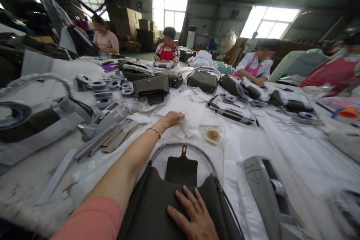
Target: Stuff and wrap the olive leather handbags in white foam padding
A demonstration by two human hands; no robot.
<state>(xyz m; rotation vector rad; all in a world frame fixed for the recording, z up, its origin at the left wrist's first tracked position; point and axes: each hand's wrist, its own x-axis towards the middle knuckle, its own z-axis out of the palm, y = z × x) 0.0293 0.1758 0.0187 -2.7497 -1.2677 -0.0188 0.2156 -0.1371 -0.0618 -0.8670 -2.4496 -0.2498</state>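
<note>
A dark grey-green handbag (152, 198) lies in front of me, its flap (181, 170) folded out and a wrapped handle (206, 153) arching beyond. My right hand (194, 213) rests on the bag's front with the fingers spread. Stretched forward over the bag, my left hand (173, 119) has its fingers pinched at the edge of a thin white sheet (192, 114) on a loose pile. Just right of that pile sits a small clear tray (213, 135) with something yellowish-brown in it.
A grey tape dispenser (261, 191) stands at the right. More handbags (152, 86) and plastic-wrapped rolled straps (101, 86) crowd the table's far side. Grey-brown strips (118, 137) lie to the left. Several people work across the table, one in a red apron (165, 54).
</note>
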